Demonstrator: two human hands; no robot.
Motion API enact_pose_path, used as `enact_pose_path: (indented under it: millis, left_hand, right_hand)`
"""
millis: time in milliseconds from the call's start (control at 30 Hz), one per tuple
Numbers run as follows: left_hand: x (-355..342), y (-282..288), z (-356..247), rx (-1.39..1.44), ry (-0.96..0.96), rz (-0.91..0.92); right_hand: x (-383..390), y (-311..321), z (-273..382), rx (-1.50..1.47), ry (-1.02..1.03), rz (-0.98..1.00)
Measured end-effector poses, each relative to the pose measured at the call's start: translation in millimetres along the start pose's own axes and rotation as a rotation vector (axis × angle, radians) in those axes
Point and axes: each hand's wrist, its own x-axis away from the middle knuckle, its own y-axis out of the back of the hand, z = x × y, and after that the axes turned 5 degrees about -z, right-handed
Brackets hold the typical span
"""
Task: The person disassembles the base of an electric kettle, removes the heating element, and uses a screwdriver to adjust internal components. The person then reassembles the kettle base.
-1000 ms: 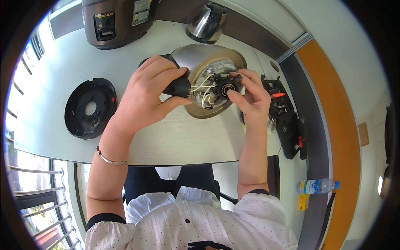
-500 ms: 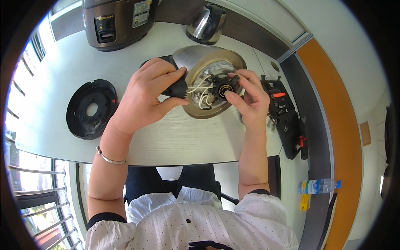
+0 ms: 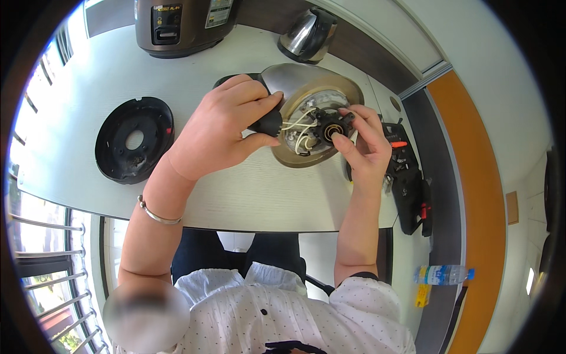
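Note:
A steel electric kettle (image 3: 295, 75) lies on its side on the table, its open underside facing me. White wires (image 3: 299, 125) run from inside it. My left hand (image 3: 221, 130) is wrapped around the kettle's black handle (image 3: 269, 123), thumb and fingers on its end. With thumb and fingertips, my right hand (image 3: 367, 146) pinches a black round connector (image 3: 328, 128) with brass-coloured rings, held against the kettle's bottom. Part of the connector is hidden behind the fingers. A round black base cover (image 3: 109, 144) with a central hole rests to the left, apart from both hands.
At the back stand a large brown cooker (image 3: 194, 32) and a second steel kettle (image 3: 300, 35). An open black tool case (image 3: 407, 189) with red-handled tools lies at the right. Beyond it are a water bottle (image 3: 439, 275) and a yellow item (image 3: 422, 295).
The whole view has shifted a little, so the kettle and hands appear slightly farther right. Both hands keep their grips on the handle and the connector.

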Motion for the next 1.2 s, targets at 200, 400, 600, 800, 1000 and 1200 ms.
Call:
enact_pose_path:
  millis: [200, 400, 600, 800, 1000, 1200]
  left_hand:
    - [0.7, 0.4, 1.2, -0.010, 0.001, 0.002]
    - [0.2, -0.1, 0.8, 0.005, 0.015, 0.005]
    - [-1.1, 1.1, -0.1, 0.016, 0.020, 0.016]
    - [-1.6, 1.8, -0.1, 0.011, 0.020, 0.024]
    - [-2.8, 0.6, 0.4, -0.003, 0.006, 0.013]
    - [-1.8, 0.1, 1.7, 0.014, 0.003, 0.002]
  right_hand:
    - [-0.6, -2.0, 2.1, 0.014, -0.008, 0.001]
    - [-0.5, -1.8, 3.4, 0.012, -0.012, 0.002]
    - [-0.7, -1.9, 4.0, 0.027, 0.000, 0.006]
    - [-0.7, -3.0, 2.4, 0.029, 0.032, 0.000]
    - [-0.4, -2.3, 1.7, 0.041, 0.044, -0.006]
    - [-0.1, -4.0, -0.2, 0.045, 0.067, -0.020]
